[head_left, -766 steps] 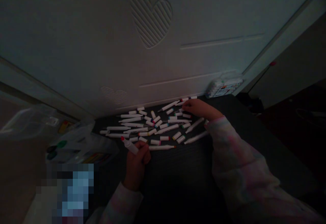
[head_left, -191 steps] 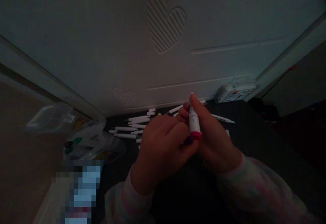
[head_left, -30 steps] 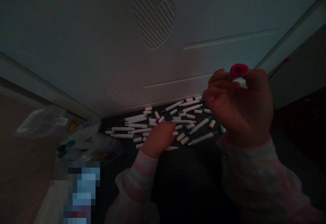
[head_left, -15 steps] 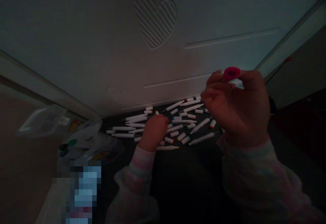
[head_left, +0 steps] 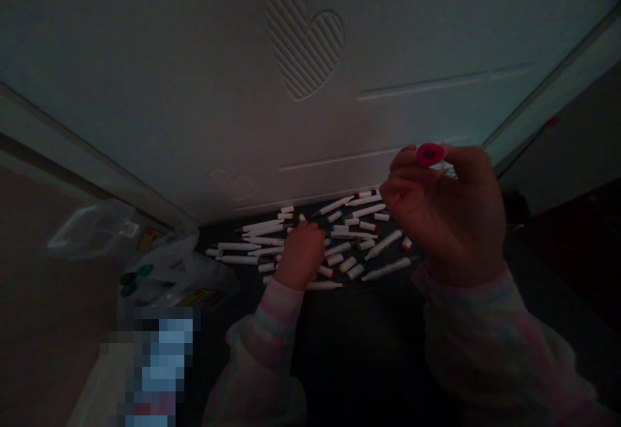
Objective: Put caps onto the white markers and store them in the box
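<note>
My right hand is raised in front of the door, with thumb and fingers pinching a pink marker cap. The cap's flat end faces me and bears a small dark mark; its length behind is hidden. Low among the pens is my left hand, its fingers curled downward and closed. Whatever those fingertips hold is out of sight. Around it lie several uncapped white markers and loose white caps with coloured ends, scattered on a dark surface.
Behind the markers rises a pale door with an embossed striped heart. To the left sit a clear plastic bag holding a few items and a clear plastic package. A blurred, pixelated patch is at lower left.
My right hand has moved slightly down and left with the cap, whose end mark now shows more clearly. My left hand has shifted slightly right and down among the markers; the view has tilted a little.
</note>
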A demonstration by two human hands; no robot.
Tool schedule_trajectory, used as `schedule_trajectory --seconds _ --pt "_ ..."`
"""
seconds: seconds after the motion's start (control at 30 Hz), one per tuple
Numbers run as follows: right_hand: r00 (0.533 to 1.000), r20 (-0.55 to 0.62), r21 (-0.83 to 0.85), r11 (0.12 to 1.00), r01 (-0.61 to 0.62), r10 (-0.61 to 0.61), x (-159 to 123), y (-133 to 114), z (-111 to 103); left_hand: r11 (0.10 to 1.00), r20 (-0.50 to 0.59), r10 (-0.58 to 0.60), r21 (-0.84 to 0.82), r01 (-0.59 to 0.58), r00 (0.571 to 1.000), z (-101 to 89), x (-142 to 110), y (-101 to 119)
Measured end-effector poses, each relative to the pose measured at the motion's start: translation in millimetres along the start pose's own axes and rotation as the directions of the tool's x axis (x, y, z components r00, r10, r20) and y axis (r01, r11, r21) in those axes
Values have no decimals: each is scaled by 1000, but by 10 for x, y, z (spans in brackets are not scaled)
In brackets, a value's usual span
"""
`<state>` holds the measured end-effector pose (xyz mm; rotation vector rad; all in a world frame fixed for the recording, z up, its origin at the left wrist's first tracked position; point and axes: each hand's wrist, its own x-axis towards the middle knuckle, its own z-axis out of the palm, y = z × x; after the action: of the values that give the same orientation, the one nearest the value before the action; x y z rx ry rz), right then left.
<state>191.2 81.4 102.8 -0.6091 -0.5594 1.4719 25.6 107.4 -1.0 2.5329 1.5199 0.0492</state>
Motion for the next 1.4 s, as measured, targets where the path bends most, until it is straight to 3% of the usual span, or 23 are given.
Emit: schedule_trajectory --seconds 0.17,0.27,0.4,0.73,1.07,1.4 --pt "999 34 196 979 -48 42 30 33 12 989 -190 47 -131 -73 981 -303 -141 73" --pt "995 41 239 966 -102 95 31 77 19 893 -506 46 -366 -263 861 -539 -324 195" --pt "978 59 255 945 -207 199 -4 173 46 851 -648 38 -378 -364 761 -730 -523 337" --pt "938 81 165 923 -346 337 -58 344 106 869 -739 32 -312 -383 673 -813 -605 370" --pt "938 72 182 920 -346 338 -59 361 113 875 -746 19 -310 -372 665 -814 -627 371" --pt "921 134 178 905 -386 366 -73 376 111 879 -757 31 -290 -378 652 -800 -635 363"
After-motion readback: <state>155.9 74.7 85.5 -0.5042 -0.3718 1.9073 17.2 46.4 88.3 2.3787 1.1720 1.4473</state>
